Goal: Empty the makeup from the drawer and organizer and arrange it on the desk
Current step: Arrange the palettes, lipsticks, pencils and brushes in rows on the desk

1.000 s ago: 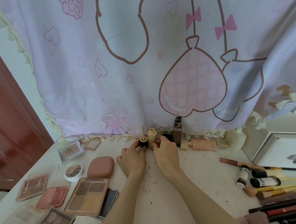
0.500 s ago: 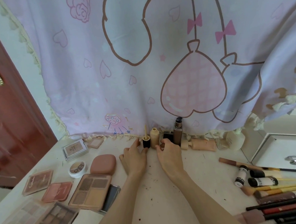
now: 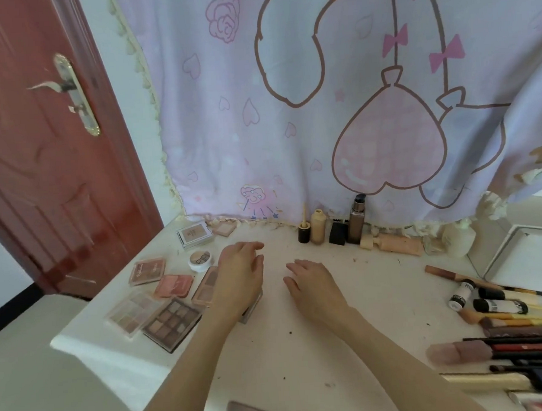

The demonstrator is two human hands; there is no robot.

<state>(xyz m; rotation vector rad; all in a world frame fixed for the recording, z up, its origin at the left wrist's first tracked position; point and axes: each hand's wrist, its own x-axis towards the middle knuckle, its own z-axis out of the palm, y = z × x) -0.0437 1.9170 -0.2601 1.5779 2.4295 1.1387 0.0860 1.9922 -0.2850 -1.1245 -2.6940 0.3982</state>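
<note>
Above the surface (image 3: 302, 345), both hands hover empty, left hand (image 3: 240, 274) over the palettes (image 3: 172, 317), right hand (image 3: 314, 284) loosely spread. Bottles (image 3: 334, 230) line the curtain edge, so the next grip (likely left) should probably square one palette without nudging its neighbours.

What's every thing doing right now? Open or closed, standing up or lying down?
left hand: open, holding nothing
right hand: open, holding nothing
brown foundation bottle: upright, capped
beige bottle: upright
peach tube: lying flat
dark eyeshadow palette: shades showing
round compact: closed
door: closed
</note>
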